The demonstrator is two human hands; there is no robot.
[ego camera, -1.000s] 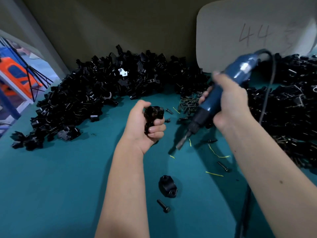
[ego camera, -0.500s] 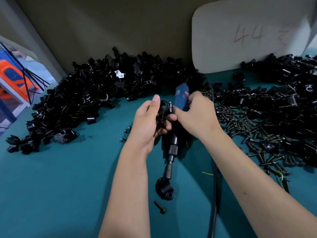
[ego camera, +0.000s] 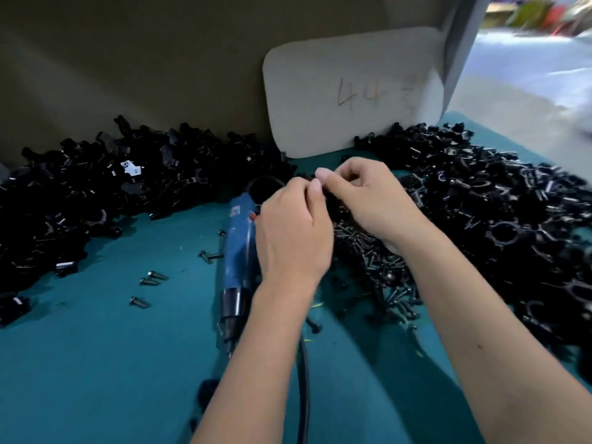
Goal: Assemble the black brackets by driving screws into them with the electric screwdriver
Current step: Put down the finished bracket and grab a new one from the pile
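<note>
My left hand and my right hand meet fingertip to fingertip above the pile of black screws. The left hand's fingers curl round a black bracket, of which only a dark sliver shows between the hands. My right hand pinches at that bracket's top, apparently on a small screw that the fingers hide. The blue electric screwdriver lies on the teal table just left of my left wrist, bit toward me, with no hand on it.
Big heaps of black brackets lie at the left and the right. A white board leans on the back wall. Loose screws dot the table. The screwdriver's black cable runs toward me between my forearms. Another bracket lies by my left forearm.
My right hand laid the screwdriver down on the table and let go of it, then came to the bracket in my left hand. Both hands moved right, over the screw pile.
</note>
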